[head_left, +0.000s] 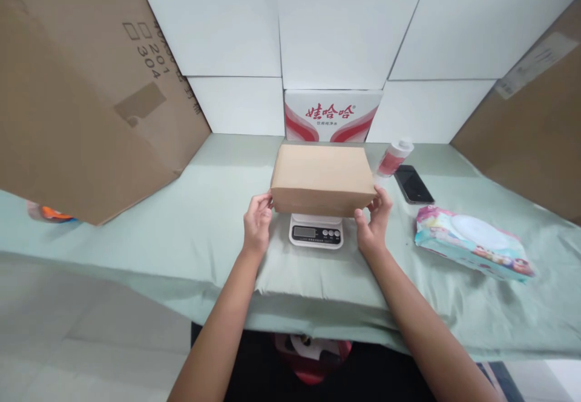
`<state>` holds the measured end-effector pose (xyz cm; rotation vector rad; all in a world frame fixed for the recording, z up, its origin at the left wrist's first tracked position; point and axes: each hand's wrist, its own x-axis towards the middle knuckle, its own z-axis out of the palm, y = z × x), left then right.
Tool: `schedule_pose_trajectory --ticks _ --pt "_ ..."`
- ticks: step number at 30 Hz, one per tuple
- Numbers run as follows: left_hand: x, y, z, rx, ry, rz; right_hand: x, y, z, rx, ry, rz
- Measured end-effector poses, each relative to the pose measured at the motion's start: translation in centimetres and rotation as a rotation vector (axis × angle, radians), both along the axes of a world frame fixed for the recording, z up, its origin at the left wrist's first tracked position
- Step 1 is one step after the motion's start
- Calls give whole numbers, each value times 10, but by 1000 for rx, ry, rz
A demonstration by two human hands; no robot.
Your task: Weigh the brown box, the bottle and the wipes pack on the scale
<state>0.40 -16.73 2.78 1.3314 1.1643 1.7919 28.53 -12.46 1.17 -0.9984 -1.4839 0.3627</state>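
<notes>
At the centre of the frame one plain brown cardboard box (321, 178), rectangular and smooth, sits on one small white scale (316, 231) with a grey display. The left hand (256, 223) curls its fingertips against the box's lower left corner; the right hand (374, 220) grips the lower right corner likewise. The table (181, 226) wears a pale green cloth. At right lie one black phone (413, 184), one glossy wipes pack (472, 242) and one small bottle (394, 157).
</notes>
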Motion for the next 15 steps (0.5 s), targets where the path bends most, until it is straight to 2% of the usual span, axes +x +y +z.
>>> schedule_pose_trajectory --ticks 5,9,15 --pt "0 0 -5 35 -14 -10 0 3 1 41 8 -10" --pt "0 -1 -5 100 -31 28 1 4 7 104 17 -51" --pt "10 -4 3 -24 -33 -60 2 2 16 22 -10 -51"
